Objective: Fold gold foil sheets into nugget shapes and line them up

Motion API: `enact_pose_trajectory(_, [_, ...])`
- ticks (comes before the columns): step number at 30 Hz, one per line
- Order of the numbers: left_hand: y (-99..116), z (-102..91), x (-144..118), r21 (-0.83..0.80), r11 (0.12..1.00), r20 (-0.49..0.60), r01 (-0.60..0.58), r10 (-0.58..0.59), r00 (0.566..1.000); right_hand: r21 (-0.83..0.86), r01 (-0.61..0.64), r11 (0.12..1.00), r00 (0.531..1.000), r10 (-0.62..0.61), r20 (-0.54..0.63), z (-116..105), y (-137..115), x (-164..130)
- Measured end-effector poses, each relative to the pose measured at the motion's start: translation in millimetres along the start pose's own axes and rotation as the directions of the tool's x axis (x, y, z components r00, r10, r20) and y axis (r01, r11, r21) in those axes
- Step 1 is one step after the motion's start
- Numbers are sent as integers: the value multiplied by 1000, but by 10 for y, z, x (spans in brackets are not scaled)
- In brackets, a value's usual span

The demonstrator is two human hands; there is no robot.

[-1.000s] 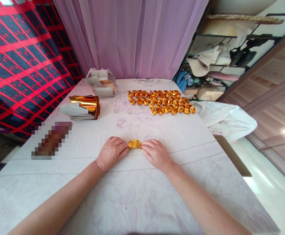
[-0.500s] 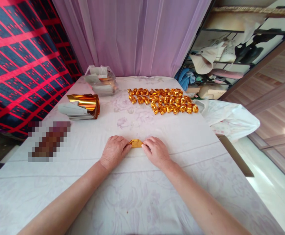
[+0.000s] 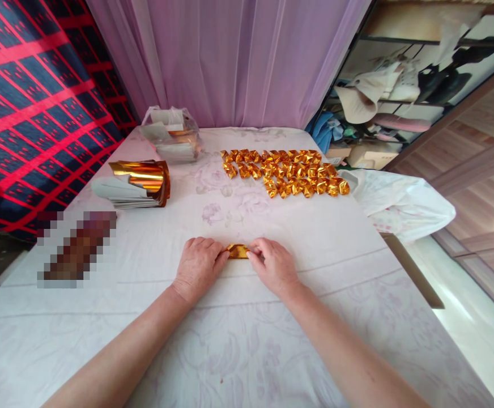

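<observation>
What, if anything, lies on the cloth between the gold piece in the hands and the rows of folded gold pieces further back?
Nothing visible. The left hand and right hand pinch the gold foil piece at its ends; only bare white tablecloth shows between it and the folded gold pieces.

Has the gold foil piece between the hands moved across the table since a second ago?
No. The gold foil piece stays just ahead of the same tablecloth crease, pinched between left hand and right hand; only the camera shifted.
</observation>
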State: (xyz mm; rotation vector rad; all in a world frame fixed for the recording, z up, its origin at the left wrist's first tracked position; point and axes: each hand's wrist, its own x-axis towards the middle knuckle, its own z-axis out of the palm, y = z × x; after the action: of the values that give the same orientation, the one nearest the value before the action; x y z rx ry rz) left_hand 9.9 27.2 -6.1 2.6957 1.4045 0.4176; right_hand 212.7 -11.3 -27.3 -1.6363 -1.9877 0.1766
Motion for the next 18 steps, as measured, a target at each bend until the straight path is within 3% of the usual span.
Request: enact_pose_trajectory(18, [17,24,-22,-7,998,15,62,-62,998,-120,-15,993,999,10,-37,61,-25,-2])
